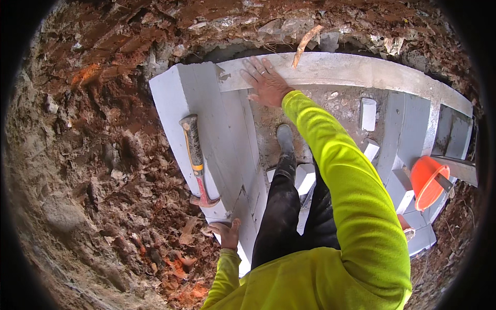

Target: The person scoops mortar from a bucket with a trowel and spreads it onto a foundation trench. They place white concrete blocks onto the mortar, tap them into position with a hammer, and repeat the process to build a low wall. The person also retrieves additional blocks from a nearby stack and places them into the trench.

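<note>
My right hand (266,82) lies with spread fingers on the pale concrete beam (361,71) that spans the far side of a block-lined pit. On the left stands a wall of pale grey blocks (219,134). My left hand (226,233) rests on the near end of this wall, its thumb apart from the fingers, and I see nothing held in it. Just beyond it a hammer (194,150) with a black and yellow grip and a reddish head lies along the wall's top, untouched by either hand.
Between the walls my boot (284,137) stands on the pit floor near loose white blocks (368,114). At the right, an orange bucket (428,182) sits tilted on the blockwork. A wooden stick (306,45) leans over the beam. Rough reddish earth (98,155) surrounds the pit.
</note>
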Tool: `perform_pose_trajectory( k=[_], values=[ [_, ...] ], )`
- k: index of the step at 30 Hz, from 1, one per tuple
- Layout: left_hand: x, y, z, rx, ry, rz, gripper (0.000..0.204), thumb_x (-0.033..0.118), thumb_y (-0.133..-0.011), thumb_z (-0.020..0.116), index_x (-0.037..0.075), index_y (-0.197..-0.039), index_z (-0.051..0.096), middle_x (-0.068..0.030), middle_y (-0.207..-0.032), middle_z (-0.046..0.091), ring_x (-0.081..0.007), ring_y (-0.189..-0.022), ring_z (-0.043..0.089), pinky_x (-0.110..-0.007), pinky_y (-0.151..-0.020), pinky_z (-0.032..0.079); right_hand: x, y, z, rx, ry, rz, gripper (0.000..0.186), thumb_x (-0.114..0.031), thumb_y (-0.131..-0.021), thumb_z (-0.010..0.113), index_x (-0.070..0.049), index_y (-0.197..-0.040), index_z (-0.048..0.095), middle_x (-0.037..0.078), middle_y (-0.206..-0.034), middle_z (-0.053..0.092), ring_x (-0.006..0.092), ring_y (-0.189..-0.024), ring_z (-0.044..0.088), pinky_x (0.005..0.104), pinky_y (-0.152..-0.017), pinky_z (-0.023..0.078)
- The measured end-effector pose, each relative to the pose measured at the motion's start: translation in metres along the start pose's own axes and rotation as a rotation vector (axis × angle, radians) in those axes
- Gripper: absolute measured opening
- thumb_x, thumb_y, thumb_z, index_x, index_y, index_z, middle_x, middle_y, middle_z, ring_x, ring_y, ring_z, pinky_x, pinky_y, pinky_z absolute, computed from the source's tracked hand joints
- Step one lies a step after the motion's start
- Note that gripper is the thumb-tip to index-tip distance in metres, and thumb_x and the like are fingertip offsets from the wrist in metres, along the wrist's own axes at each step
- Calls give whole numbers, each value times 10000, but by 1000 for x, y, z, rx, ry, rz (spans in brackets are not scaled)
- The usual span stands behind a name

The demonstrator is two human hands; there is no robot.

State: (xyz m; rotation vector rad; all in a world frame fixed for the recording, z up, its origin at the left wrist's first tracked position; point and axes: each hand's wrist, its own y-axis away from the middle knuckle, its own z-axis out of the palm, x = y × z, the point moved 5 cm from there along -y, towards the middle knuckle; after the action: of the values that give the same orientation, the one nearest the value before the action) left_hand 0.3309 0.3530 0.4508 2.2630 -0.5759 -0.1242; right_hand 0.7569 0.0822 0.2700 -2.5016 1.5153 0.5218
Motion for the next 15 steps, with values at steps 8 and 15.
perform_pose_trajectory(
  k=[8,15],
  values=[
    [-18,-10,8,-61,-77,-101,1263,572,-870,660,-189,-1420,-184,-382,-1507,-273,-404,-1445,-269,-461,-1186,-92,169,149,-67,339,245,976,823,-568,-990,367,41,-1520,212,300,-1589,140,450,-1485,112,628,-1162,115],
    [-42,-40,6,-22,-119,-75,1422,716,-757,675,-207,-1403,-194,-445,-1472,-252,-525,-1415,-240,-519,-1182,-73,-56,146,25,-979,-514,-78,643,-499,-935,520,-69,-1411,491,193,-1424,504,372,-1325,461,495,-1105,363]
  ],
)
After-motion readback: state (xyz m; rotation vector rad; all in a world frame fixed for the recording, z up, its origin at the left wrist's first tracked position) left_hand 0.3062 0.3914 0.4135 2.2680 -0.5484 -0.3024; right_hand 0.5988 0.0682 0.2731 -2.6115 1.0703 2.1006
